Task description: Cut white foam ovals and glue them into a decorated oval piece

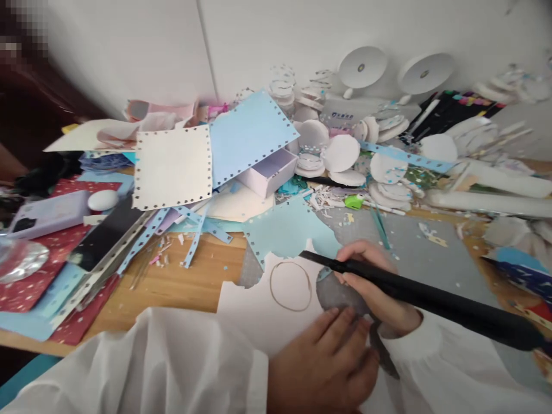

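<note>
My right hand [373, 284] is closed around a long black pen-shaped tool [414, 293]. Its narrow dark tip points left, above the upper right edge of a white sheet [250, 313]. On that sheet a brown circle outline is marked, and rounded pieces are cut out of the sheet's edges. My left hand [323, 362] lies with fingers stretched across the lower right part of the sheet. Partly beneath the sheet is a light blue-green sheet [293, 227] with small punched holes along its edge.
A cream punched sheet [172, 167] and a blue one [250, 138] lean over a small white box [273, 175]. Stacked white discs [342, 152] and scraps crowd the back right. At left are a lilac phone case [52, 213] and red paper [56, 282].
</note>
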Demonstrator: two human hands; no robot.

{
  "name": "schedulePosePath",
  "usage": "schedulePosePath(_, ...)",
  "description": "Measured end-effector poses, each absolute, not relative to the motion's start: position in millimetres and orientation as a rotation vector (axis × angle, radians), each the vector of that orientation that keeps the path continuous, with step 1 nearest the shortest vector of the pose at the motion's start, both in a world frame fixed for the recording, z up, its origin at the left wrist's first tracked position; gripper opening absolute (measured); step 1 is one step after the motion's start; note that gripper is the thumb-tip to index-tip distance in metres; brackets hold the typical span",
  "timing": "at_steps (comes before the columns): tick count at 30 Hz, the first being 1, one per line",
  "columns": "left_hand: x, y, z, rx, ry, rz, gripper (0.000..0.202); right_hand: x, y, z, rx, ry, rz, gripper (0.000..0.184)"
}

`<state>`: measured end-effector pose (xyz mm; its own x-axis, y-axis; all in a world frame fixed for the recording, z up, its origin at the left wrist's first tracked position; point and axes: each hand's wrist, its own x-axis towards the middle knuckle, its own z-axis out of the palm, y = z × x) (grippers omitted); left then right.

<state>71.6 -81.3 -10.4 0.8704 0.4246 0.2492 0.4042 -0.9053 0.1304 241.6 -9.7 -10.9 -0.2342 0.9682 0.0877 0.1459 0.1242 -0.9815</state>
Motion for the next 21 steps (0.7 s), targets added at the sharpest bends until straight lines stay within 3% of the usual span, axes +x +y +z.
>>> schedulePosePath(8, 87, -78, -28, 2.966, 0.800, 0.785, 0.030, 241, -14, -1, -1.079, -1.817, 1.015, 0.013)
schedulePosePath(21, 87, -72, -21, 2.952, 0.813, 0.714, 0.031, 235, -7, 9, -1.003, -1.932, 0.947, 0.022)
